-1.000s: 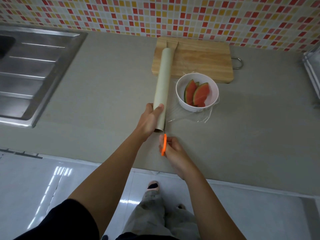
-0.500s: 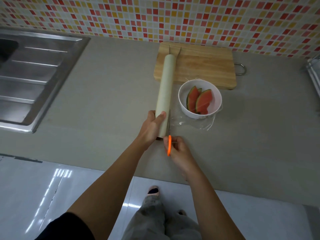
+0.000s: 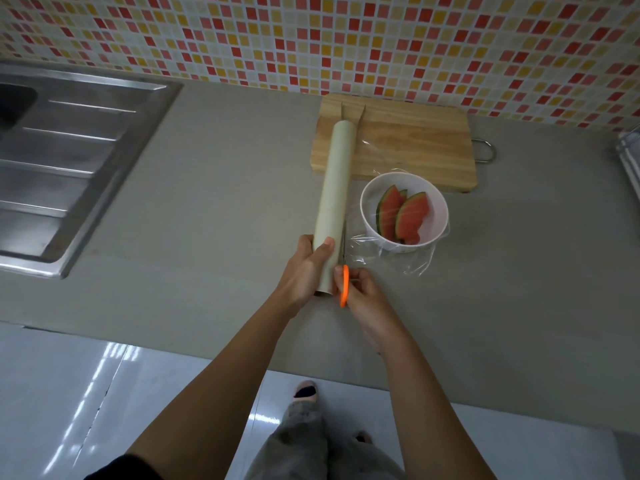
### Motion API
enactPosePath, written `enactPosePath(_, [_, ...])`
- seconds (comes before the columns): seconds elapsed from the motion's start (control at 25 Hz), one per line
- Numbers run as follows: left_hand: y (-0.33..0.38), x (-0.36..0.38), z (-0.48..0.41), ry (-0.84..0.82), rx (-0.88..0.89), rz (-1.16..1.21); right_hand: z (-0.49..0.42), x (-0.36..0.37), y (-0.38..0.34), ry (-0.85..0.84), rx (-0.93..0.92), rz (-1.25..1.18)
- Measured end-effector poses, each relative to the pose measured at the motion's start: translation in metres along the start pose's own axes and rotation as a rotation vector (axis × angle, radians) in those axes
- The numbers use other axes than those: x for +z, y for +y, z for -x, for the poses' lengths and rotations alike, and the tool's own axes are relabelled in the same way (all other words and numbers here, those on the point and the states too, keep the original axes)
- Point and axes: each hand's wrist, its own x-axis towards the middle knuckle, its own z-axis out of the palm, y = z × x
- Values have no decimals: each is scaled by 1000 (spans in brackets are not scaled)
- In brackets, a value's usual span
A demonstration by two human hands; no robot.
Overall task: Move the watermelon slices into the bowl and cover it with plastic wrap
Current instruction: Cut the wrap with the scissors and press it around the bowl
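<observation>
A white bowl [image 3: 433, 202] on the grey counter holds watermelon slices [image 3: 405, 216], with clear plastic wrap [image 3: 398, 261] stretched over it and trailing onto the counter. A long cream roll of plastic wrap [image 3: 336, 188] lies left of the bowl, its far end over the cutting board. My left hand [image 3: 304, 271] grips the roll's near end. Just right of it, my right hand [image 3: 363, 299] holds orange-handled scissors [image 3: 344, 285], whose blades run along the roll's right side at the film.
A wooden cutting board [image 3: 415, 147] with a metal loop handle lies behind the bowl by the mosaic tile wall. A steel sink drainboard [image 3: 69, 161] fills the left. A rack edge [image 3: 630, 157] shows at far right. The counter's front edge is near my forearms.
The view has shifted slightly. My right hand with the scissors has moved forward along the roll, closer to my left hand. Bowl and roll have stayed where they were.
</observation>
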Motion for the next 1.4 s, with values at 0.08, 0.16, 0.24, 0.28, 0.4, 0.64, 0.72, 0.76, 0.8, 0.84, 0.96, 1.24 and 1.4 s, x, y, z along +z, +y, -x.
enactPosePath(0.08, [0, -1, 0, -5, -8, 3, -4, 0, -3, 2, -30, -20])
enactPosePath(0.16, [-2, -2, 0, -20, -6, 11, -8, 1, -6, 10, -29, -32])
enactPosePath(0.24, [-3, -3, 2, -29, -3, 11, -10, 1, -9, 16, -13, -43])
enactPosePath(0.28, [-4, -4, 2, -31, -4, 13, -12, 1, -10, 20, -17, -46])
enactPosePath(0.4, [-6, -6, 1, -37, -10, 14, -17, 0, -15, 55, -64, -20])
enactPosePath(0.64, [-9, -7, 1, -46, 2, 50, -17, 0, -18, 10, -63, -25])
enactPosePath(0.72, [-7, -7, 0, -46, 2, 53, -13, -2, -15, 44, -69, -34])
enactPosePath(0.76, [-7, -8, -1, -47, 1, 55, -11, -3, -15, 51, -69, -35])
enactPosePath(0.8, [-6, -7, -1, -47, -3, 58, -8, -5, -14, 50, -66, -33])
enactPosePath(0.84, [-5, -7, -2, -46, -11, 59, -5, -6, -14, 45, -63, -23])
enactPosePath(0.96, [-2, -9, -4, -45, -26, 40, 9, -7, -5, 55, -69, 33])
enactPosePath(1.24, [3, -12, -1, -47, -11, -3, 36, -1, 6, 71, -5, -38])
enactPosePath(1.4, [5, -11, 1, -42, -1, -29, 32, 9, 3, 77, -20, -66])
